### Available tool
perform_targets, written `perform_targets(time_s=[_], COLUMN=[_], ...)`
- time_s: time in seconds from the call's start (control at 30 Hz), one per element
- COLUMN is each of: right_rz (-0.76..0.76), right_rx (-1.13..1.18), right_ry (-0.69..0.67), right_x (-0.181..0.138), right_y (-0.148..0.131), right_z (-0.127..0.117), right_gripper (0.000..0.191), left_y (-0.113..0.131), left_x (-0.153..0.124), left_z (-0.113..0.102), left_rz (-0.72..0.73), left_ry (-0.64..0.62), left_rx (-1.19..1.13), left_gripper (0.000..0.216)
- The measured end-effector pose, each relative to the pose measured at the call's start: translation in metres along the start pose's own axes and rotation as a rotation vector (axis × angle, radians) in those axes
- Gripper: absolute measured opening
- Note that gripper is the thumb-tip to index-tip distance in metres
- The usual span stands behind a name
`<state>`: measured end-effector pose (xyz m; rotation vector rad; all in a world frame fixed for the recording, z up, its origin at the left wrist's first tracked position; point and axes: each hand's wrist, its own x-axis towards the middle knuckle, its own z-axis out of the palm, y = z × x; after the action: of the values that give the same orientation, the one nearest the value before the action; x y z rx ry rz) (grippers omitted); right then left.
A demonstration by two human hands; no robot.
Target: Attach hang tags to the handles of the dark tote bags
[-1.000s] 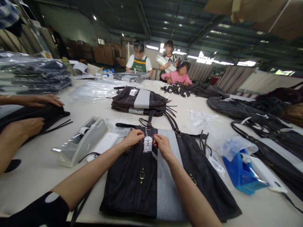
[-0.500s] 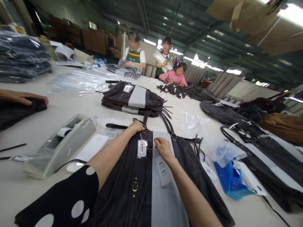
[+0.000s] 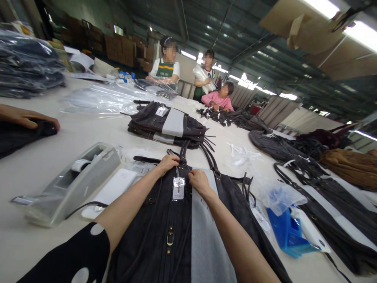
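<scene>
Bag (image 3: 181, 220) on the table (image 3: 88, 129) before us: our left hand (image 3: 168, 163) is by the handle (image 3: 183, 151), our right hand (image 3: 200, 181) curls over the strip (image 3: 206, 239); we cannot tell what either grips.

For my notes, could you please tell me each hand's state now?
Left hand: closed by the handle; any hold unclear.
Right hand: closed over the bag; any hold unclear.

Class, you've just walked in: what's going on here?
The person's left hand is by a handle's base on a dark bag lying on the table; the right hand is beside it, fingers curled. A tag hangs on the bag's front, just below and between them. Whether either hand grips anything is unclear. Just beyond lies a stack of dark bags; another person's hand rests on dark material at the left.
</scene>
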<state>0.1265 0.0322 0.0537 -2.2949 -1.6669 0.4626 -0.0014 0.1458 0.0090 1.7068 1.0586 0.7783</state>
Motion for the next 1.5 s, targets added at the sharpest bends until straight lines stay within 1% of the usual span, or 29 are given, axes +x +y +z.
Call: perform_targets(time_s=[0.07,0.17,0.23,0.3,0.4,0.5,0.63,0.67,0.73,0.83,0.93,1.0,1.1,1.2,1.27,1.33,1.4,1.43,1.5], right_rz=[-0.013,-0.022,-0.023,-0.026,-0.030,-0.020,0.046,0.064,0.092,0.119,0.123,0.086,0.020,0.008,-0.026,-0.112,-0.231,-0.283,-0.357], right_rx=[0.010,0.032,0.060,0.101,0.190,0.319,0.534,0.590,0.692,0.803,0.866,0.805,0.589,0.455,0.333,0.097,-0.190,-0.308,-0.438], right_ry=[-0.009,-0.023,-0.034,-0.042,-0.040,-0.060,-0.134,-0.151,-0.178,-0.206,-0.231,-0.228,-0.180,-0.100,-0.010,0.105,0.208,0.242,0.272], right_x=[0.007,0.015,0.019,0.022,0.027,0.031,0.026,0.023,0.018,0.010,0.003,-0.001,-0.004,-0.004,-0.007,-0.011,-0.017,-0.020,-0.024], right_y=[-0.009,-0.020,-0.024,-0.026,-0.025,-0.020,-0.011,-0.008,-0.005,0.001,0.006,0.010,0.014,0.012,0.006,-0.004,-0.016,-0.021,-0.028], right_z=[0.001,0.004,0.005,0.006,0.010,0.013,0.012,0.010,0.006,0.002,0.001,0.002,0.000,-0.006,-0.012,-0.018,-0.020,-0.019,-0.011], right_gripper=[0.026,0.026,0.025,0.024,0.022,0.020,0.008,0.008,0.013,0.022,0.028,0.031,0.036,0.041,0.039,0.035,0.031,0.030,0.028], left_y=[0.002,0.003,0.004,0.006,0.010,0.013,0.016,0.016,0.018,0.021,0.026,0.028,0.030,0.036,0.043,0.051,0.059,0.063,0.068], left_x=[-0.001,0.000,0.001,0.004,0.009,0.011,0.003,0.000,-0.006,-0.014,-0.020,-0.023,-0.027,-0.029,-0.029,-0.028,-0.027,-0.026,-0.027], left_z=[-0.004,-0.008,-0.009,-0.010,-0.010,-0.012,-0.017,-0.018,-0.019,-0.021,-0.023,-0.025,-0.027,-0.026,-0.024,-0.024,-0.024,-0.024,-0.024], left_rz=[0.013,0.020,0.026,0.041,0.073,0.099,0.109,0.109,0.112,0.162,0.195,0.184,0.174,0.175,0.178,0.180,0.185,0.189,0.195], left_ry=[-0.048,-0.108,-0.128,-0.153,-0.169,-0.155,-0.087,-0.065,-0.031,0.023,0.035,0.022,0.030,0.048,0.054,0.053,0.050,0.047,0.042], left_rx=[0.016,0.139,0.217,0.272,0.400,0.525,0.658,0.684,0.720,0.807,0.912,0.943,0.959,0.973,0.981,0.986,0.983,0.979,0.961], left_gripper=[0.038,0.045,0.046,0.039,0.021,0.013,0.012,0.013,0.016,0.019,0.019,0.018,0.016,0.016,0.016,0.016,0.015,0.014,0.013])
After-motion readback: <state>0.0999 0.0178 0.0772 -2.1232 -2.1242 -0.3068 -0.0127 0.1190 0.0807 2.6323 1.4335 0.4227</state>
